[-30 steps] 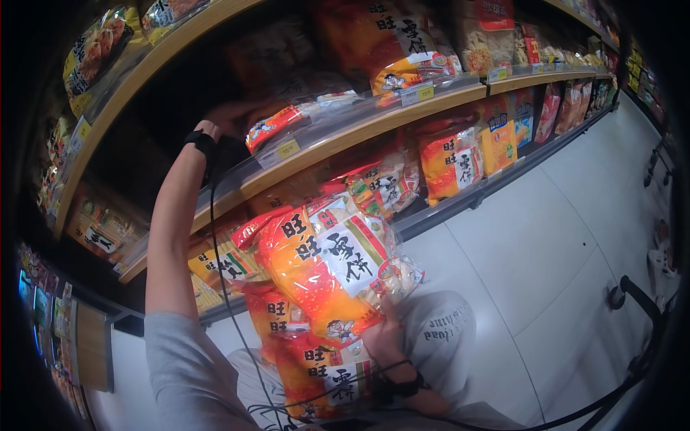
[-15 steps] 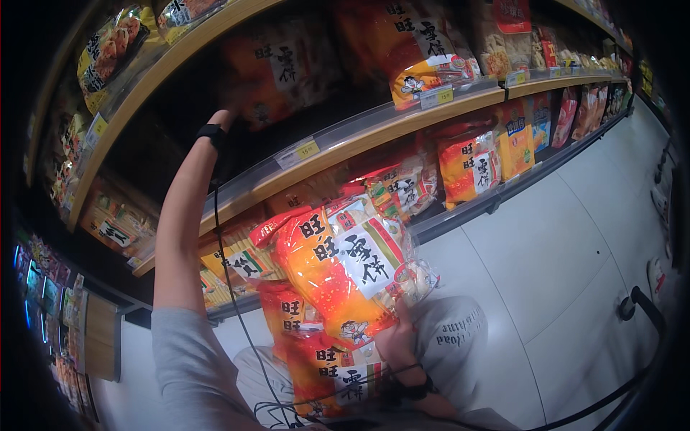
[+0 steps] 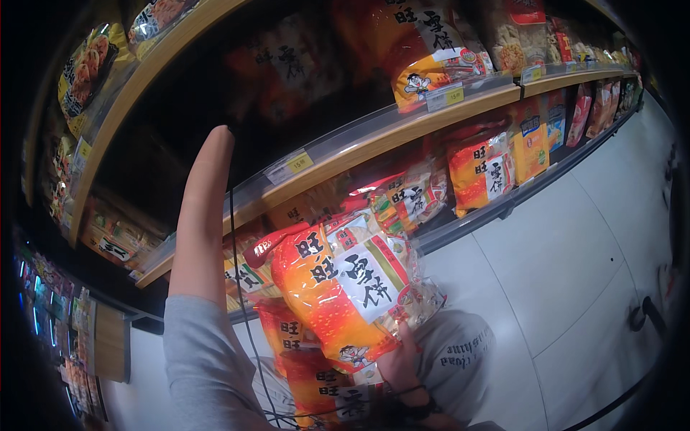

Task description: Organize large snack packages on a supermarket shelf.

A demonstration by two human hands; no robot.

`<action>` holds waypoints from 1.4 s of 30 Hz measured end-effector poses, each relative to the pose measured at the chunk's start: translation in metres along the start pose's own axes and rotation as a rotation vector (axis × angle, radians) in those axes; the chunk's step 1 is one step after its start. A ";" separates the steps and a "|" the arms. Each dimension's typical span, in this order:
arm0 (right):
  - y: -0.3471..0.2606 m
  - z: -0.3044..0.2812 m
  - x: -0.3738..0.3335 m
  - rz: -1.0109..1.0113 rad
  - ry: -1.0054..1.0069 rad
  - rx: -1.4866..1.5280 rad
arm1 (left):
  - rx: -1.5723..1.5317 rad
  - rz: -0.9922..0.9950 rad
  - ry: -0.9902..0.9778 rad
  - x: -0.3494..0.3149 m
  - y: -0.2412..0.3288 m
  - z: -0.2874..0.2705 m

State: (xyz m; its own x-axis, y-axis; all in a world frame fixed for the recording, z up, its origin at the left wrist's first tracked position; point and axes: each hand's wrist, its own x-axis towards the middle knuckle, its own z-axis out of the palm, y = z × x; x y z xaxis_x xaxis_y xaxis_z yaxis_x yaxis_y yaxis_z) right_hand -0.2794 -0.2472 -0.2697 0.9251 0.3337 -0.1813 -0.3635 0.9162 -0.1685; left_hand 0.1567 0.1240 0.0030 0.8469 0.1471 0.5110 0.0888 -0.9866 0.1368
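Note:
My right hand (image 3: 399,363) grips a large orange and red bag of rice crackers (image 3: 323,294) at its lower right corner, fingers partly behind the bag. The bag leans tilted in front of me, its printed front facing up. Beneath it, by my lap, lie more bags of the same kind (image 3: 302,381), partly covered. My left forearm (image 3: 201,215) reaches up into the dark upper shelf; the hand is lost in shadow, so its fingers do not show. Dim bags of the same look (image 3: 280,68) stand deeper in that shelf.
A wooden shelf edge (image 3: 402,140) with price tags runs across. Bags of crackers (image 3: 481,165) stand on the lower shelf. A black cable (image 3: 237,266) hangs beside my left arm. My knee (image 3: 453,352) is above the pale tiled floor (image 3: 568,266).
My left hand has gone deeper into the dark shelf; its wristband no longer shows. The view has shifted slightly. My right hand keeps its hold on the bag.

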 end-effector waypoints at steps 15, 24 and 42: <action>-0.002 -0.002 -0.006 0.105 0.035 0.053 | -0.660 -0.092 -0.129 -0.024 0.048 -0.036; 0.003 0.001 -0.001 -0.127 -0.083 -0.022 | 0.077 0.019 -0.337 -0.121 0.126 -0.156; 0.020 -0.017 -0.032 -0.386 -0.261 -0.459 | -0.496 0.189 -0.903 -0.372 0.081 -0.231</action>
State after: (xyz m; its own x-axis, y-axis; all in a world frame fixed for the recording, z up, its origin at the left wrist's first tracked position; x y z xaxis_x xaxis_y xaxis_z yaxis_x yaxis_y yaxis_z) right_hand -0.3181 -0.2434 -0.2842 0.9739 0.0953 0.2061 0.0434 0.8127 -0.5811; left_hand -0.2727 0.0060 0.0203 0.9193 -0.3155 -0.2353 -0.1380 -0.8183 0.5580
